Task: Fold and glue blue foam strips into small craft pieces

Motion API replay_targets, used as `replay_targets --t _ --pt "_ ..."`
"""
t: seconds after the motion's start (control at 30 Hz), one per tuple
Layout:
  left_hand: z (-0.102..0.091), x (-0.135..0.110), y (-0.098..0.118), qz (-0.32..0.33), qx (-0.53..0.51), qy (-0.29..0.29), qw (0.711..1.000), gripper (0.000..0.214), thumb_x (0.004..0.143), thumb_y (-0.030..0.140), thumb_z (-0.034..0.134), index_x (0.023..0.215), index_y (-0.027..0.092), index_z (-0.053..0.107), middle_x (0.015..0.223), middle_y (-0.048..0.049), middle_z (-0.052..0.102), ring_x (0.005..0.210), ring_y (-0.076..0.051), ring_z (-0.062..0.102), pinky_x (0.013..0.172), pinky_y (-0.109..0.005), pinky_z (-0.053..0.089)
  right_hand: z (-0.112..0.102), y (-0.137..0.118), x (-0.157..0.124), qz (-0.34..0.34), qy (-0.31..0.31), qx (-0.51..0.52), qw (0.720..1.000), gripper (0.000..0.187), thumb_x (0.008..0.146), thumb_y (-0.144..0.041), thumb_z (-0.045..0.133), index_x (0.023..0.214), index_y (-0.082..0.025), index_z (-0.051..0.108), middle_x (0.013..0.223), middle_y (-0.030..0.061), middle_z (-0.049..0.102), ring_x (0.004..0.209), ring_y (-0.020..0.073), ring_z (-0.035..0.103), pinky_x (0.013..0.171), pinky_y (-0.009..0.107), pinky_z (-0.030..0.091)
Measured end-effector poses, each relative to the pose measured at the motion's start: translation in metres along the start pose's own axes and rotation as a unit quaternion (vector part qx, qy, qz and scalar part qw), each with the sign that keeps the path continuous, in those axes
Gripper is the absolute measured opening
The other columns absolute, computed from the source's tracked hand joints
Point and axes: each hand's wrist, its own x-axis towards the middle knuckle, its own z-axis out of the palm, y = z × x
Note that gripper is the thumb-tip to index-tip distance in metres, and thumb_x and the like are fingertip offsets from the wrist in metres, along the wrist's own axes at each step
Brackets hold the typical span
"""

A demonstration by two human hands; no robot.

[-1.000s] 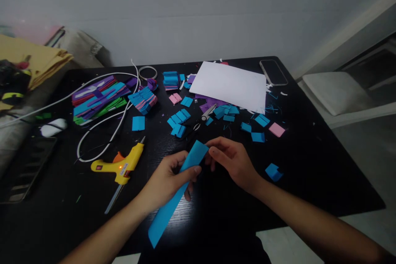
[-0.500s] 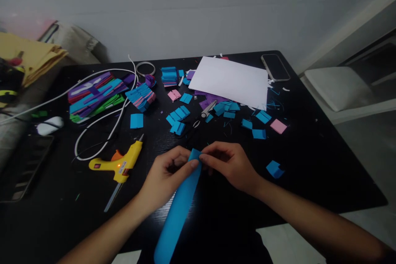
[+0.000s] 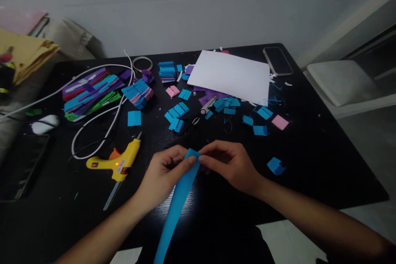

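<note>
A long blue paper strip (image 3: 179, 200) runs from between my hands down past the table's front edge. My left hand (image 3: 170, 171) pinches its upper end, thumb on top and fingers underneath. At the right corner of that same end, my right hand (image 3: 230, 165) grips the paper between thumb and forefinger. The top of the strip looks folded over. Beyond my fingertips lie scissors (image 3: 208, 105) with dark handles, and small folded blue paper pieces (image 3: 177, 111). The undersides of my fingers are partly hidden.
A yellow glue gun (image 3: 123, 161) with its light on lies at left, near a looped white cable (image 3: 89, 128). Behind are bundled coloured strips (image 3: 93, 93), a white sheet (image 3: 230, 76) and a phone (image 3: 277, 61). A lone blue piece (image 3: 275, 166) sits at right.
The blue strip has turned, so its lower part looks narrower and more edge-on. Both hands keep their hold on its top end. The whole view has shifted slightly.
</note>
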Motion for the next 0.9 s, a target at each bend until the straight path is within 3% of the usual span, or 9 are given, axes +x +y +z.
replay_targets --t 0.13,0.3,0.9 --pt "-0.0028 -0.0013 -0.001 -0.02 -0.005 -0.001 1.0 0.035 0.09 0.05 0.074 0.085 0.015 0.071 0.064 -0.0028 0.072 0.053 -0.012 0.062 0.051 -0.019 0.047 -0.001 -0.0005 -0.0005 -0.032 0.011 -0.008 0.999 0.025 0.08 -0.028 0.087 0.103 -0.026 0.08 0.092 0.0023 0.081 0.083 0.0185 0.077 0.079 0.032 0.064" --pt "-0.0032 -0.0024 0.0006 -0.021 -0.017 -0.007 1.0 0.034 0.091 0.048 0.075 0.086 0.015 0.072 0.065 -0.0032 0.073 0.055 -0.012 0.064 0.053 -0.019 0.048 -0.0027 -0.0004 0.0003 -0.043 -0.001 -0.001 0.999 0.018 0.081 -0.025 0.087 0.098 -0.027 0.083 0.095 0.0011 0.082 0.089 0.0189 0.078 0.085 0.033 0.065" --pt "-0.0076 0.0004 -0.0018 -0.036 -0.058 -0.05 0.996 0.027 0.091 0.04 0.077 0.083 0.014 0.073 0.068 -0.0026 0.074 0.057 -0.009 0.063 0.054 -0.016 0.047 -0.006 0.0019 0.0023 -0.13 -0.013 -0.04 0.991 0.021 0.078 -0.018 0.09 0.096 -0.026 0.085 0.089 0.0008 0.081 0.081 0.0141 0.076 0.074 0.023 0.059"
